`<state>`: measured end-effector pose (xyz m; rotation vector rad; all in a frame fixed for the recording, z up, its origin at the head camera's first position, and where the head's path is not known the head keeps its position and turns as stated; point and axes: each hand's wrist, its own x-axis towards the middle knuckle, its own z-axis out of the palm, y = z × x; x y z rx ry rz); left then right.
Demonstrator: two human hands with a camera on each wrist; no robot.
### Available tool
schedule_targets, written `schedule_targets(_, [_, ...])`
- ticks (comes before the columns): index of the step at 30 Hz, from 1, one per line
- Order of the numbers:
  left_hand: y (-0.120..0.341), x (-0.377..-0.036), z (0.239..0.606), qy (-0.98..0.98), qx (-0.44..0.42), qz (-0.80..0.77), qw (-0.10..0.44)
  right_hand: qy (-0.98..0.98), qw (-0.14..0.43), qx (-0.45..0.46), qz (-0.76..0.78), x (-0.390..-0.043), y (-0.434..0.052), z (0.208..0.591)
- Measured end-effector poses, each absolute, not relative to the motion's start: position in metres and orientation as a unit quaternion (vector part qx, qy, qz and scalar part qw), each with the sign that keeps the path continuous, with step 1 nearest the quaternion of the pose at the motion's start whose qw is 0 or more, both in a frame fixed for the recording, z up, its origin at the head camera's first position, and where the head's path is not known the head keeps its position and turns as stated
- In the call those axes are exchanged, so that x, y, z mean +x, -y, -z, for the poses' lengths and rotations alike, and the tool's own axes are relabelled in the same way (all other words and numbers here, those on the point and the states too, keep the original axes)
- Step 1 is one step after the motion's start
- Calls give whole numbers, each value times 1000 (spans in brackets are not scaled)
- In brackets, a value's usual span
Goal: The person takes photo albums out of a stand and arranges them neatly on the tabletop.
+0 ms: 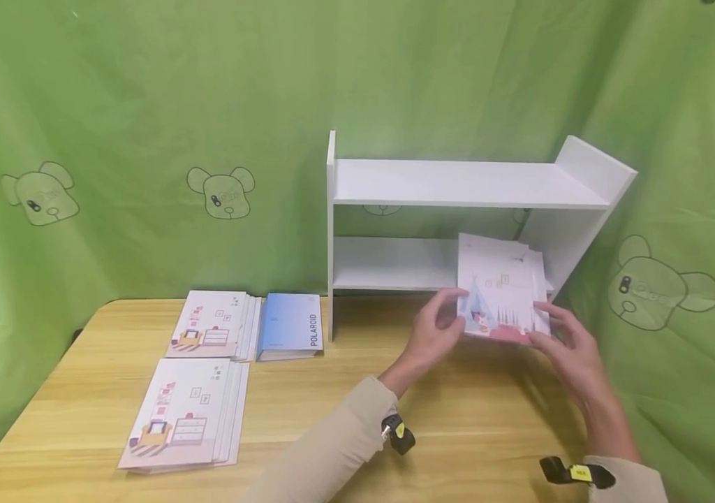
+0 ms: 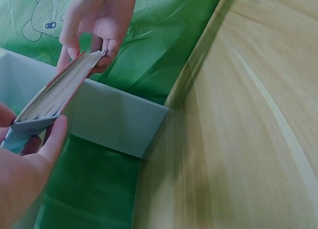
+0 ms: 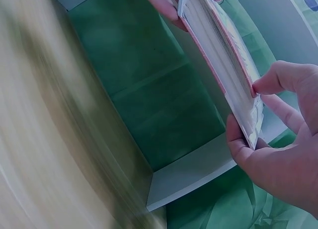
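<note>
Both hands hold a white photo album (image 1: pixel 498 286) with a blue tent and pink floor printed on its cover, in front of the lower shelf's right part. My left hand (image 1: pixel 434 332) pinches its left edge, and my right hand (image 1: pixel 574 353) grips the right edge. From below, the left wrist view shows the album's page edges (image 2: pixel 62 85) between its covers, with the left hand (image 2: pixel 25 174) at the near end. In the right wrist view the right hand (image 3: pixel 283 134) has thumb and fingers on opposite covers. White edges show behind the album; I cannot tell what they belong to.
A white two-tier shelf rack (image 1: pixel 470 183) stands at the back of the wooden table (image 1: pixel 307 433). To its left lie a blue POLAROID album (image 1: pixel 290 323) and two overlapping groups of white albums, one rear (image 1: pixel 209 323), one front (image 1: pixel 178 412). Green curtain (image 1: pixel 144 91) surrounds the table.
</note>
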<state>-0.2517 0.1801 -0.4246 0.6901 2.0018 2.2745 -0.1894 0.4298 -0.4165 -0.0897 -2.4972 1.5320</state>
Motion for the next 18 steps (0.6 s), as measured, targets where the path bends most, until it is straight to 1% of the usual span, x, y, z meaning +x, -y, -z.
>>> schedule_targets(5, [-179,-250,426,-641,220,-735,12,845,117,-18,-522,-185,-428,419])
schedule_targets(11, [-175,-247,430,-637,226,-736,23,861,124,-9,-494,-179,-426,420])
schedule_targets(18, [-170,-241,431,-631,228,-741,31,870,148,7,-470,-172,-424,423])
